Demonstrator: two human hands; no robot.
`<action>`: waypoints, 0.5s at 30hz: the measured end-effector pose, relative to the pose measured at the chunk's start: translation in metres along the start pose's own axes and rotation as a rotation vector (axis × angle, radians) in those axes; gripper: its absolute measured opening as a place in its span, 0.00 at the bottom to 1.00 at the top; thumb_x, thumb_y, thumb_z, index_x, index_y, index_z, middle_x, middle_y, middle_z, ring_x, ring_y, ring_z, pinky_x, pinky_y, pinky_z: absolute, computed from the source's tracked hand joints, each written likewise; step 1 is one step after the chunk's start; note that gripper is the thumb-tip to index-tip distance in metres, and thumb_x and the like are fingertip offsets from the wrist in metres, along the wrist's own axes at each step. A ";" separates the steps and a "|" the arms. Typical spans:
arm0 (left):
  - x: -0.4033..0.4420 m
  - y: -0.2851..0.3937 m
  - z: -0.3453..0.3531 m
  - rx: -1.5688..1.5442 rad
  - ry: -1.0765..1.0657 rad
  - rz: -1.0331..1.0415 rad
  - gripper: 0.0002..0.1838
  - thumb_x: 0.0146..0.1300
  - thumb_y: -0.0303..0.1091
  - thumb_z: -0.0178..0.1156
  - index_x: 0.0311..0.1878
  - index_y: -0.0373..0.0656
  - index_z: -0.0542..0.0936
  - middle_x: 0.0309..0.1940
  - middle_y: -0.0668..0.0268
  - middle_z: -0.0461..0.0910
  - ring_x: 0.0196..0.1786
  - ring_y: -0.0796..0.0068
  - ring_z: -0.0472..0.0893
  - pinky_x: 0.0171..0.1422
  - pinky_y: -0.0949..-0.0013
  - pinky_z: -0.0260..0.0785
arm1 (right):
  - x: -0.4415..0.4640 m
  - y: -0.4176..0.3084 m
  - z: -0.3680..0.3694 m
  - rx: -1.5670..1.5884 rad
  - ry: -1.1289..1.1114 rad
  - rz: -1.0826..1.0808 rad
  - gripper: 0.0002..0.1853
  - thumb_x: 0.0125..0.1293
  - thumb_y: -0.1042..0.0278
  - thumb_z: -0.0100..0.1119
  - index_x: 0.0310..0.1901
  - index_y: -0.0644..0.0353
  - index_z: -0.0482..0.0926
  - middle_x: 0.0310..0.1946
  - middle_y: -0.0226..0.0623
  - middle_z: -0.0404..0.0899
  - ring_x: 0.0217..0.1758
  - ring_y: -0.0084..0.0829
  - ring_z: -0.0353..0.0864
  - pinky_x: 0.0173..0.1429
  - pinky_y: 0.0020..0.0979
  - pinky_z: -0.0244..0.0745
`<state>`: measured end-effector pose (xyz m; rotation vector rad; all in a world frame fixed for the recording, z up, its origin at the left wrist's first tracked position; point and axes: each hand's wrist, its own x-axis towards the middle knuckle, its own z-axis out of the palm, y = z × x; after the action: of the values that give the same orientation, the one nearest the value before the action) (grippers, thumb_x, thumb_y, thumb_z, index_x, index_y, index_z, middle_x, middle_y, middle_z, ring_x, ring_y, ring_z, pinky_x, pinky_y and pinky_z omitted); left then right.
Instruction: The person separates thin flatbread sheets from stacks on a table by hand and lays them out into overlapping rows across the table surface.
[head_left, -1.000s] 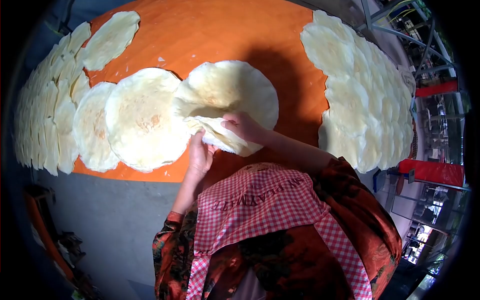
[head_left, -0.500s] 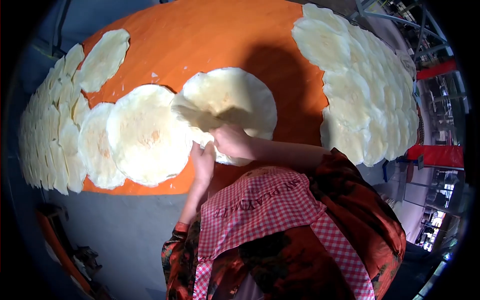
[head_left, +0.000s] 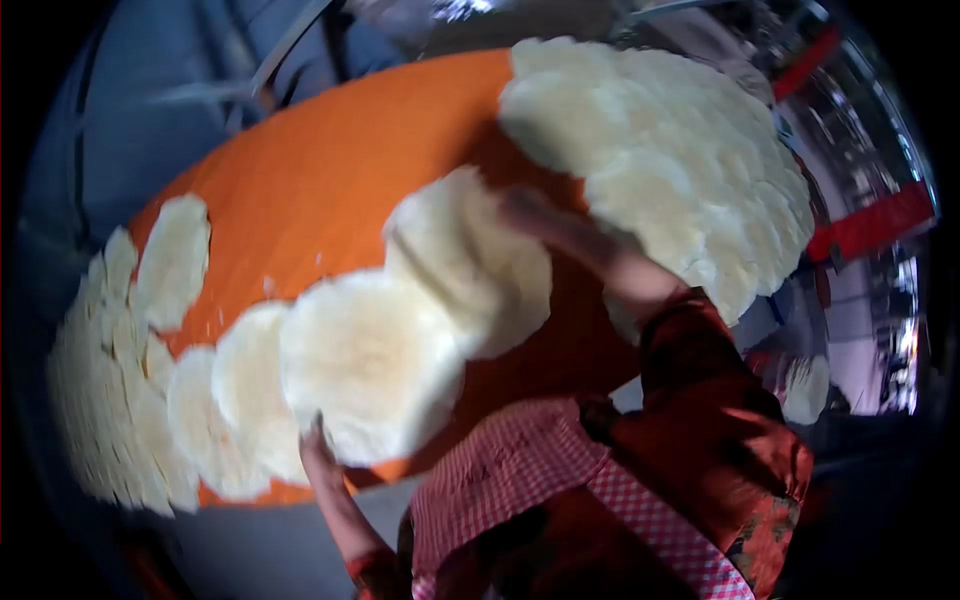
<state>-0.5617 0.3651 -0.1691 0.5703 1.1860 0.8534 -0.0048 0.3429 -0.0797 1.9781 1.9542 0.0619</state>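
Pale round sheets, thin and dough-like, lie overlapping on the orange surface (head_left: 330, 150). My left hand (head_left: 322, 458) is at the lower left edge of a large smooth sheet (head_left: 370, 360), its fingers apart. Up and to the right, a creased sheet (head_left: 470, 265) overlaps the large one. My right hand (head_left: 540, 215) is at the upper right part of that creased sheet, smeared by motion, so its grip is unclear. Two more sheets, one (head_left: 250, 375) partly over the other (head_left: 200, 425), extend to the left of the large one.
Many overlapping sheets (head_left: 700, 180) cover the right side of the surface, and more (head_left: 105, 400) line its left end. A single sheet (head_left: 173, 262) lies at the upper left. Metal bars and a red strip (head_left: 875, 222) are beyond the surface.
My hands have moved apart, the left down and left, the right up and right. The row now shows another full round sheet left of the creased one. The view has turned.
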 end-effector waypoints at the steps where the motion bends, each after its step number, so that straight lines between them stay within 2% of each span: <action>1: 0.015 -0.016 -0.026 -0.029 -0.085 -0.037 0.27 0.63 0.31 0.57 0.65 0.35 0.65 0.61 0.55 0.71 0.65 0.60 0.69 0.69 0.55 0.62 | 0.006 -0.004 -0.014 0.445 0.194 0.045 0.10 0.54 0.72 0.52 0.36 0.62 0.81 0.33 0.44 0.82 0.33 0.32 0.78 0.38 0.35 0.72; 2: 0.005 -0.017 -0.026 -0.041 -0.118 -0.016 0.31 0.61 0.29 0.59 0.67 0.36 0.62 0.61 0.54 0.71 0.66 0.59 0.68 0.70 0.51 0.61 | 0.009 -0.003 -0.039 0.759 0.321 0.080 0.10 0.56 0.71 0.52 0.37 0.62 0.80 0.34 0.47 0.81 0.37 0.37 0.80 0.43 0.39 0.72; 3: -0.004 -0.019 -0.022 -0.065 -0.063 -0.063 0.34 0.58 0.27 0.61 0.68 0.38 0.61 0.60 0.54 0.71 0.64 0.57 0.69 0.69 0.49 0.62 | 0.015 0.002 -0.064 0.892 0.414 0.086 0.11 0.57 0.70 0.51 0.38 0.63 0.79 0.36 0.51 0.81 0.42 0.43 0.82 0.48 0.42 0.71; 4: -0.021 -0.016 -0.008 -0.048 -0.043 -0.010 0.35 0.55 0.25 0.61 0.68 0.40 0.62 0.58 0.54 0.72 0.61 0.56 0.72 0.66 0.49 0.66 | 0.034 0.023 -0.078 1.002 0.393 0.000 0.11 0.56 0.71 0.52 0.38 0.62 0.79 0.36 0.48 0.81 0.40 0.41 0.81 0.46 0.41 0.72; 5: -0.024 -0.020 -0.015 -0.035 -0.059 -0.050 0.35 0.53 0.25 0.61 0.67 0.41 0.63 0.57 0.55 0.73 0.58 0.57 0.74 0.63 0.51 0.70 | 0.053 0.049 -0.085 1.057 0.412 -0.025 0.09 0.55 0.70 0.54 0.37 0.62 0.80 0.34 0.45 0.81 0.38 0.37 0.80 0.44 0.39 0.72; 7: -0.040 -0.020 -0.007 -0.010 -0.068 -0.087 0.36 0.50 0.30 0.64 0.65 0.40 0.65 0.54 0.56 0.74 0.56 0.56 0.75 0.52 0.51 0.77 | 0.094 0.112 -0.090 1.122 0.508 0.026 0.07 0.53 0.69 0.59 0.33 0.61 0.81 0.30 0.39 0.81 0.34 0.30 0.78 0.41 0.36 0.73; 10: -0.061 -0.028 0.012 -0.174 -0.043 -0.084 0.33 0.54 0.34 0.62 0.64 0.40 0.66 0.56 0.56 0.74 0.56 0.55 0.76 0.49 0.53 0.78 | 0.131 0.216 -0.070 1.159 0.672 0.165 0.06 0.50 0.68 0.67 0.28 0.60 0.83 0.25 0.31 0.81 0.28 0.18 0.75 0.35 0.31 0.74; 11: -0.064 -0.026 0.018 -0.228 -0.035 -0.106 0.32 0.55 0.36 0.61 0.64 0.41 0.67 0.57 0.55 0.73 0.56 0.54 0.76 0.49 0.53 0.78 | 0.083 0.213 -0.101 1.532 0.662 0.096 0.06 0.54 0.72 0.61 0.33 0.62 0.82 0.29 0.30 0.81 0.31 0.25 0.79 0.37 0.34 0.75; 12: -0.061 -0.037 0.002 -0.302 -0.037 -0.151 0.31 0.57 0.41 0.60 0.64 0.42 0.68 0.58 0.57 0.73 0.57 0.56 0.76 0.49 0.52 0.78 | 0.092 0.239 -0.080 1.610 0.708 0.115 0.07 0.54 0.70 0.61 0.33 0.61 0.83 0.28 0.31 0.81 0.31 0.24 0.79 0.35 0.32 0.74; 13: -0.063 -0.040 0.000 -0.302 -0.020 -0.153 0.31 0.57 0.41 0.60 0.64 0.43 0.68 0.58 0.58 0.73 0.57 0.57 0.76 0.49 0.52 0.78 | 0.092 0.257 -0.065 1.513 0.734 0.227 0.07 0.55 0.69 0.59 0.33 0.60 0.81 0.27 0.31 0.80 0.28 0.23 0.78 0.30 0.30 0.72; 14: -0.064 -0.041 0.005 -0.294 -0.005 -0.147 0.31 0.57 0.41 0.59 0.64 0.43 0.68 0.58 0.58 0.73 0.57 0.57 0.76 0.49 0.53 0.78 | 0.095 0.285 -0.034 1.339 0.652 0.340 0.05 0.54 0.70 0.57 0.31 0.59 0.80 0.23 0.31 0.78 0.23 0.22 0.75 0.27 0.29 0.70; 15: -0.066 -0.041 0.009 -0.290 0.008 -0.148 0.31 0.57 0.42 0.59 0.64 0.43 0.68 0.58 0.58 0.73 0.57 0.57 0.76 0.50 0.53 0.78 | 0.093 0.278 -0.022 1.564 0.742 0.513 0.06 0.54 0.70 0.56 0.32 0.60 0.80 0.21 0.31 0.76 0.21 0.24 0.74 0.27 0.30 0.70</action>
<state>-0.5510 0.2882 -0.1614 0.2398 1.0729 0.8817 0.2601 0.4439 -0.0006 3.8473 1.8878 -1.0449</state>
